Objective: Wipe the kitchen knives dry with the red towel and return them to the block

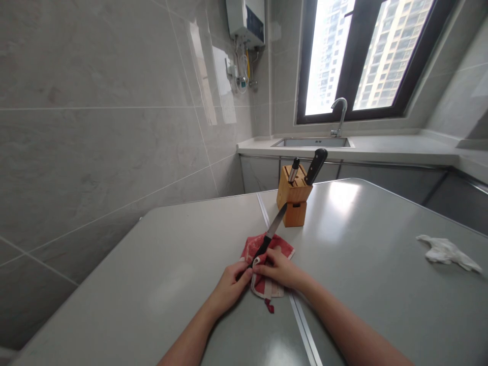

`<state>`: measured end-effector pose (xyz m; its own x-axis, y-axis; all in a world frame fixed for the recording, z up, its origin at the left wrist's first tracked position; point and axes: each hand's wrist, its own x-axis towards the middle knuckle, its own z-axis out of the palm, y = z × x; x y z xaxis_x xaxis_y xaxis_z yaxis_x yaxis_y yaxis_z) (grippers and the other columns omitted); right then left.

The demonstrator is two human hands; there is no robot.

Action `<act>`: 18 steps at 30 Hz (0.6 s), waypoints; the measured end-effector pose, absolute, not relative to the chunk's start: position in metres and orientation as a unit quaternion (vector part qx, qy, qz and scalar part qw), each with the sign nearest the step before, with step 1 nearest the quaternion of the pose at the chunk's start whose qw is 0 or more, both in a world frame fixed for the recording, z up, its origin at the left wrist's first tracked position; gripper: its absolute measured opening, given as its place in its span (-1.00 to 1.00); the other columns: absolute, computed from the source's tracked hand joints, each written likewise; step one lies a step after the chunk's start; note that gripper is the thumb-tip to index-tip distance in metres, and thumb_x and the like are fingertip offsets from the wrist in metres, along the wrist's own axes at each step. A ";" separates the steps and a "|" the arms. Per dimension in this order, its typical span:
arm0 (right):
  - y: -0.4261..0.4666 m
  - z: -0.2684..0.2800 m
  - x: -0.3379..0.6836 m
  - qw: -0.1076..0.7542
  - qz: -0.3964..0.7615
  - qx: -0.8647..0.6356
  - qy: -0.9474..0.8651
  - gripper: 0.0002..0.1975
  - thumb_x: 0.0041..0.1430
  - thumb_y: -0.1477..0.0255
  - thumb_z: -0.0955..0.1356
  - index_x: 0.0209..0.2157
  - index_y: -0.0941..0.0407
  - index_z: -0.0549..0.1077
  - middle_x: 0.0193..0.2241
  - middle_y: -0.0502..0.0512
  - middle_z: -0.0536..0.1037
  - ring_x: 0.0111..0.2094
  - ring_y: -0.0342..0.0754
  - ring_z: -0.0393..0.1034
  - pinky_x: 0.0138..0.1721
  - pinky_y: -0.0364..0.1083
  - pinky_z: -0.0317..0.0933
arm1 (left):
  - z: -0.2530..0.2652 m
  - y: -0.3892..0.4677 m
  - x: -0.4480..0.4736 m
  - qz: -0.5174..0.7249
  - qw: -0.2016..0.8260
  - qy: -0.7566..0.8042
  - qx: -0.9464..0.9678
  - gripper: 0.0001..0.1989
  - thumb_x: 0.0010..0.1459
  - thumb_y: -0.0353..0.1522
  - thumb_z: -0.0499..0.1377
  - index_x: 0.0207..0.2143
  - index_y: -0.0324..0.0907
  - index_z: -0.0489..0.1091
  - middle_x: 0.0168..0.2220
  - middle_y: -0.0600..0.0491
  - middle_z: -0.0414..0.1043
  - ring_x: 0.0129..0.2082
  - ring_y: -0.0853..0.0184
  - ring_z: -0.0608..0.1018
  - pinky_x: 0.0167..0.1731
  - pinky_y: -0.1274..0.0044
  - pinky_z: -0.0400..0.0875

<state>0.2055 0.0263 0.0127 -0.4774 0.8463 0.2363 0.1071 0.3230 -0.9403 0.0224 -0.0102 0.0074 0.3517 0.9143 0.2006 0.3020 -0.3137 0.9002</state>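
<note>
A knife point(262, 247) with a black handle lies slantwise over a red cloth point(254, 245), its blade pointing away toward the knife block. My left hand point(233, 282) is closed around the lower end of the handle. With fingers pinched together, my right hand point(280, 268) grips a fold of the red cloth against the handle. The cloth has pale edging, and a small dark red loop hangs from its near side. Just beyond the blade tip stands the wooden knife block point(295, 214), holding a large black-handled knife point(316, 166) and another smaller handle point(294, 170).
A crumpled white cloth or tissue point(450, 252) lies on the right of the grey table point(183, 254). A metal strip crosses the tabletop. Behind are a counter with a sink point(312, 143), a faucet point(342, 114) and a window. A water heater point(247, 23) hangs on the wall.
</note>
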 end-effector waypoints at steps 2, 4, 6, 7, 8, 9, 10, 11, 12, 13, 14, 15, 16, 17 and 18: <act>0.026 0.012 0.205 0.382 0.474 -0.344 -0.715 -0.83 -0.04 0.30 0.42 -0.42 0.09 0.42 -0.39 0.04 0.50 -0.34 0.00 0.35 -0.31 -0.06 0.20 | 0.007 -0.010 0.023 0.380 0.406 0.424 0.715 -0.63 0.21 -0.18 -0.01 -0.42 -0.28 0.40 -0.38 0.03 0.37 -0.36 0.33 0.36 -0.31 0.55 0.26; 0.026 0.012 0.205 0.378 0.473 -0.352 -0.714 -0.83 -0.04 0.30 0.42 -0.44 0.09 0.42 -0.41 0.03 0.49 -0.36 0.00 0.35 -0.34 -0.07 0.19 | 0.007 -0.010 0.022 0.378 0.405 0.426 0.715 -0.63 0.21 -0.19 -0.01 -0.41 -0.28 0.41 -0.41 0.05 0.34 -0.38 0.34 0.35 -0.33 0.56 0.25; 0.027 0.011 0.204 0.374 0.472 -0.357 -0.714 -0.82 -0.04 0.30 0.42 -0.44 0.09 0.42 -0.42 0.03 0.49 -0.37 0.00 0.35 -0.35 -0.07 0.19 | 0.006 -0.010 0.022 0.375 0.403 0.431 0.715 -0.63 0.22 -0.19 -0.01 -0.39 -0.28 0.42 -0.44 0.07 0.31 -0.42 0.36 0.32 -0.37 0.57 0.23; 0.027 0.010 0.204 0.372 0.471 -0.360 -0.714 -0.82 -0.04 0.30 0.42 -0.44 0.10 0.42 -0.42 0.03 0.49 -0.37 -0.01 0.35 -0.35 -0.07 0.19 | 0.005 -0.010 0.022 0.374 0.402 0.433 0.715 -0.63 0.22 -0.19 -0.02 -0.38 -0.29 0.42 -0.45 0.07 0.29 -0.43 0.37 0.31 -0.38 0.57 0.22; 0.027 0.010 0.204 0.370 0.470 -0.363 -0.715 -0.82 -0.04 0.30 0.41 -0.43 0.11 0.42 -0.41 0.04 0.49 -0.36 -0.01 0.35 -0.34 -0.07 0.19 | 0.005 -0.009 0.021 0.374 0.402 0.434 0.715 -0.63 0.22 -0.19 -0.02 -0.38 -0.28 0.42 -0.46 0.08 0.28 -0.44 0.38 0.30 -0.39 0.58 0.21; 0.027 0.011 0.204 0.368 0.468 -0.365 -0.716 -0.82 -0.04 0.30 0.41 -0.43 0.11 0.42 -0.41 0.04 0.49 -0.36 -0.01 0.35 -0.34 -0.08 0.19 | 0.004 -0.009 0.021 0.375 0.401 0.432 0.715 -0.63 0.22 -0.19 -0.01 -0.39 -0.28 0.42 -0.47 0.08 0.27 -0.44 0.38 0.30 -0.39 0.58 0.21; 0.027 0.011 0.204 0.367 0.466 -0.367 -0.717 -0.82 -0.03 0.30 0.41 -0.43 0.12 0.42 -0.40 0.04 0.49 -0.35 -0.01 0.35 -0.33 -0.08 0.19 | 0.003 -0.009 0.020 0.377 0.400 0.430 0.716 -0.63 0.22 -0.19 -0.01 -0.41 -0.28 0.41 -0.47 0.09 0.26 -0.44 0.38 0.29 -0.39 0.58 0.20; 0.028 0.011 0.204 0.365 0.465 -0.368 -0.717 -0.81 -0.03 0.30 0.41 -0.43 0.12 0.42 -0.40 0.04 0.49 -0.35 -0.01 0.35 -0.32 -0.08 0.19 | 0.002 -0.008 0.020 0.379 0.400 0.427 0.717 -0.62 0.21 -0.18 -0.02 -0.43 -0.28 0.40 -0.47 0.09 0.25 -0.44 0.38 0.29 -0.39 0.58 0.20; 0.028 0.011 0.204 0.364 0.465 -0.369 -0.718 -0.81 -0.03 0.31 0.41 -0.43 0.13 0.42 -0.40 0.04 0.49 -0.35 -0.02 0.35 -0.33 -0.09 0.19 | 0.001 -0.008 0.020 0.381 0.400 0.424 0.718 -0.62 0.21 -0.18 -0.02 -0.44 -0.28 0.39 -0.47 0.09 0.24 -0.44 0.38 0.29 -0.39 0.58 0.20; 0.028 0.011 0.204 0.363 0.465 -0.369 -0.719 -0.81 -0.03 0.31 0.41 -0.43 0.13 0.42 -0.41 0.03 0.49 -0.35 -0.02 0.35 -0.34 -0.10 0.19 | 0.001 -0.007 0.020 0.382 0.402 0.421 0.718 -0.62 0.21 -0.18 -0.02 -0.45 -0.28 0.38 -0.47 0.09 0.24 -0.44 0.38 0.28 -0.39 0.58 0.19; 0.028 0.011 0.204 0.361 0.465 -0.369 -0.719 -0.81 -0.03 0.31 0.41 -0.42 0.14 0.42 -0.41 0.03 0.49 -0.36 -0.03 0.35 -0.35 -0.11 0.19 | 0.000 -0.006 0.019 0.382 0.403 0.419 0.718 -0.62 0.21 -0.18 -0.02 -0.46 -0.29 0.37 -0.47 0.09 0.23 -0.44 0.39 0.28 -0.39 0.59 0.19; 0.028 0.011 0.204 0.359 0.464 -0.372 -0.719 -0.80 -0.03 0.31 0.41 -0.42 0.15 0.42 -0.42 0.03 0.49 -0.38 -0.04 0.35 -0.37 -0.12 0.18 | -0.001 -0.006 0.019 0.381 0.404 0.418 0.718 -0.62 0.21 -0.18 -0.02 -0.47 -0.29 0.36 -0.47 0.10 0.22 -0.45 0.40 0.27 -0.40 0.59 0.19; 0.028 0.011 0.204 0.355 0.461 -0.378 -0.720 -0.79 -0.04 0.31 0.41 -0.43 0.15 0.42 -0.44 0.03 0.48 -0.40 -0.06 0.34 -0.39 -0.13 0.17 | -0.001 -0.005 0.019 0.381 0.404 0.419 0.718 -0.62 0.21 -0.18 -0.02 -0.47 -0.29 0.35 -0.48 0.10 0.21 -0.45 0.40 0.27 -0.41 0.59 0.18; 0.028 0.010 0.204 0.352 0.456 -0.385 -0.721 -0.79 -0.05 0.30 0.41 -0.43 0.16 0.42 -0.45 0.02 0.48 -0.42 -0.07 0.33 -0.42 -0.13 0.16 | -0.002 -0.005 0.019 0.380 0.404 0.421 0.718 -0.61 0.21 -0.17 -0.02 -0.48 -0.29 0.34 -0.49 0.11 0.20 -0.46 0.41 0.26 -0.42 0.59 0.17; 0.028 0.010 0.204 0.348 0.453 -0.392 -0.721 -0.78 -0.06 0.30 0.42 -0.42 0.16 0.42 -0.47 0.02 0.48 -0.44 -0.08 0.33 -0.44 -0.14 0.16 | -0.002 -0.004 0.019 0.380 0.402 0.424 0.717 -0.61 0.21 -0.17 -0.02 -0.50 -0.28 0.33 -0.50 0.11 0.18 -0.47 0.41 0.25 -0.44 0.60 0.16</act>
